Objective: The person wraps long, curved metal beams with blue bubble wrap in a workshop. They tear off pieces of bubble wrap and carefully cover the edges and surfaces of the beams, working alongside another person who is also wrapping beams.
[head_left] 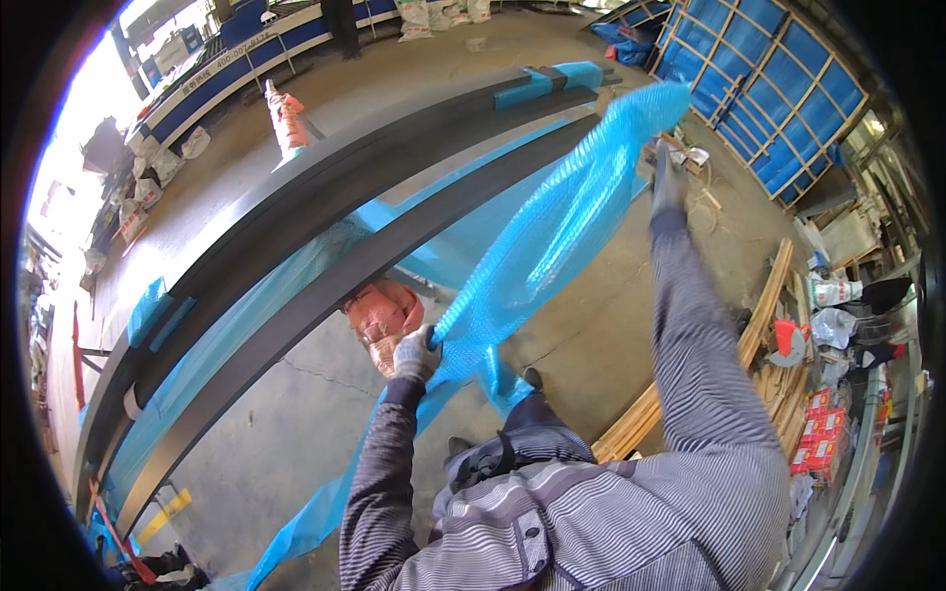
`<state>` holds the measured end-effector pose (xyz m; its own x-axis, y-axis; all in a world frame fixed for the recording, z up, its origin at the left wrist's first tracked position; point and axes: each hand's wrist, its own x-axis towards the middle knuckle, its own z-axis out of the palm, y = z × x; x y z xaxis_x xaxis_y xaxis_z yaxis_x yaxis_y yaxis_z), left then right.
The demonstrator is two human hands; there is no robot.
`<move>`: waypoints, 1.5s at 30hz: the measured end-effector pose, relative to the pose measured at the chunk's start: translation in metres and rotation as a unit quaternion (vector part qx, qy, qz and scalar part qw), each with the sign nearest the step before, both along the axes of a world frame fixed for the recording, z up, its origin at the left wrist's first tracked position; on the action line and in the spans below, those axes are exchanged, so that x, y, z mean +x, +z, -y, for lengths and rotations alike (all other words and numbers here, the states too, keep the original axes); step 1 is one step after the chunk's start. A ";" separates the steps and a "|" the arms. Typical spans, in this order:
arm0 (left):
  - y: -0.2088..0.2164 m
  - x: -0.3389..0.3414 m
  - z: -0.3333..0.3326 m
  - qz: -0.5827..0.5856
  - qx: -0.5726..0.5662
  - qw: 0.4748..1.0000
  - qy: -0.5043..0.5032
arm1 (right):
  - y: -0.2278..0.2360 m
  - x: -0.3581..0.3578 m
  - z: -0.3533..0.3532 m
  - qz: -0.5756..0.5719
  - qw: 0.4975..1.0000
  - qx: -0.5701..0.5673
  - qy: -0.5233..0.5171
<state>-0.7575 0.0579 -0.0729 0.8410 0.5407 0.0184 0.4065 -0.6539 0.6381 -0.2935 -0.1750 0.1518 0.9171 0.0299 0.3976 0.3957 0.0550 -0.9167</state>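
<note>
A long sheet of blue bubble wrap is stretched diagonally in front of me, bunched at the middle and puffed out toward its far right end. My left hand, in a grey glove, is closed on the gathered wrap. With the arm reaching far out, my right hand, also gloved, is at the wrap's far right end and appears closed on its edge; its fingers are blurred and partly hidden. Beyond the wrap lie long dark profiles, side by side, with blue wrap around parts of them and more sheet draped between.
Pink-wrapped supports stand under and beside the profiles. Wooden strips lie on the floor at right, near a red-and-white disc-shaped tool and red boxes. A blue-covered wooden crate stands at the far right.
</note>
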 end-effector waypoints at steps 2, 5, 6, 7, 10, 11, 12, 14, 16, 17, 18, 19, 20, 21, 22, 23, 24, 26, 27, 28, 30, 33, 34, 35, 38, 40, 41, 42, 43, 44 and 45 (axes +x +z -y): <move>0.004 -0.001 0.028 -0.043 0.055 0.998 -0.001 | -0.068 -0.111 0.007 -0.120 0.989 -0.060 0.060; 0.008 -0.008 0.073 -0.053 0.091 0.993 -0.047 | -0.183 -0.271 0.010 -0.290 0.835 -0.363 0.294; 0.004 -0.004 0.087 -0.096 0.113 0.985 -0.088 | -0.212 -0.296 0.015 -0.295 0.797 -0.437 0.294; 0.000 -0.006 0.103 -0.108 0.148 0.978 -0.099 | -0.240 -0.308 0.009 -0.244 0.784 -0.482 0.305; -0.018 -0.011 0.135 -0.099 0.073 0.989 -0.077 | -0.300 -0.289 -0.011 -0.272 0.806 -0.446 0.280; -0.024 -0.005 0.140 -0.098 0.041 0.994 -0.037 | -0.314 -0.276 -0.017 -0.298 0.808 -0.437 0.259; -0.029 -0.002 0.144 -0.145 0.008 0.989 -0.009 | -0.328 -0.266 -0.024 -0.311 0.808 -0.438 0.241; -0.033 0.009 0.147 -0.157 -0.117 0.980 -0.012 | -0.345 -0.247 -0.036 -0.324 0.805 -0.447 0.215; -0.025 0.014 0.145 -0.147 -0.175 0.973 -0.018 | -0.358 -0.236 -0.046 -0.334 0.802 -0.456 0.193; -0.017 0.013 0.146 -0.125 -0.195 0.973 -0.013 | -0.362 -0.234 -0.048 -0.337 0.803 -0.456 0.186; -0.006 0.012 0.143 -0.131 -0.189 0.973 -0.007 | -0.368 -0.231 -0.051 -0.342 0.803 -0.455 0.179; 0.004 0.003 0.146 -0.131 -0.182 0.975 -0.007 | -0.374 -0.230 -0.053 -0.341 0.807 -0.448 0.177; 0.018 0.000 0.145 -0.131 -0.182 0.975 -0.009 | -0.381 -0.224 -0.055 -0.343 0.809 -0.444 0.176; 0.031 -0.007 0.144 -0.120 -0.208 0.971 -0.008 | -0.387 -0.220 -0.060 -0.345 0.813 -0.437 0.172; 0.044 -0.014 0.144 -0.129 -0.188 0.974 -0.006 | -0.393 -0.214 -0.063 -0.345 0.818 -0.428 0.169; 0.057 -0.023 0.146 -0.136 -0.163 0.977 -0.002 | -0.396 -0.207 -0.069 -0.345 0.825 -0.413 0.170; 0.069 -0.032 0.148 -0.115 -0.168 0.979 0.004 | -0.395 -0.201 -0.076 -0.344 0.836 -0.392 0.174; 0.087 -0.055 0.155 -0.070 -0.178 0.981 0.016 | -0.375 -0.190 -0.087 -0.356 0.858 -0.309 0.203; 0.093 -0.070 0.147 0.004 -0.188 0.982 0.033 | -0.353 -0.185 -0.095 -0.376 0.864 -0.233 0.241; 0.098 -0.082 0.139 0.080 -0.198 0.976 0.043 | -0.326 -0.183 -0.102 -0.397 0.857 -0.149 0.292; 0.103 -0.095 0.111 0.161 -0.212 0.963 0.030 | -0.256 -0.189 -0.111 -0.424 0.811 -0.013 0.403; 0.109 -0.096 0.065 0.184 -0.110 0.966 0.145 | -0.148 -0.231 -0.106 -0.446 0.743 0.103 0.489; 0.112 -0.083 0.053 0.130 -0.120 0.980 0.088 | -0.116 -0.244 -0.107 -0.456 0.750 0.116 0.465; 0.115 -0.067 0.056 0.064 -0.078 0.993 0.055 | -0.088 -0.256 -0.106 -0.457 0.738 0.134 0.478; 0.118 -0.023 0.073 0.109 -0.221 0.967 -0.063 | -0.037 -0.266 -0.109 -0.299 0.832 0.112 0.453; 0.114 -0.013 0.082 0.150 -0.303 0.920 -0.198 | -0.023 -0.254 -0.080 -0.262 0.812 0.113 0.509; 0.110 -0.013 0.083 0.164 -0.335 0.920 -0.122 | -0.023 -0.250 -0.064 -0.280 0.819 0.117 0.487; 0.104 -0.017 0.081 0.186 -0.366 0.909 -0.073 | -0.031 -0.253 -0.046 -0.291 0.865 0.124 0.390; 0.096 -0.021 0.079 0.206 -0.399 0.893 -0.007 | -0.045 -0.261 -0.032 -0.325 0.831 0.128 0.433; 0.087 -0.023 0.077 0.181 -0.398 0.899 -0.005 | -0.066 -0.276 -0.017 -0.368 0.810 0.117 0.441; 0.077 -0.027 0.079 0.148 -0.400 0.904 0.009 | -0.093 -0.301 -0.007 -0.385 0.766 0.102 0.505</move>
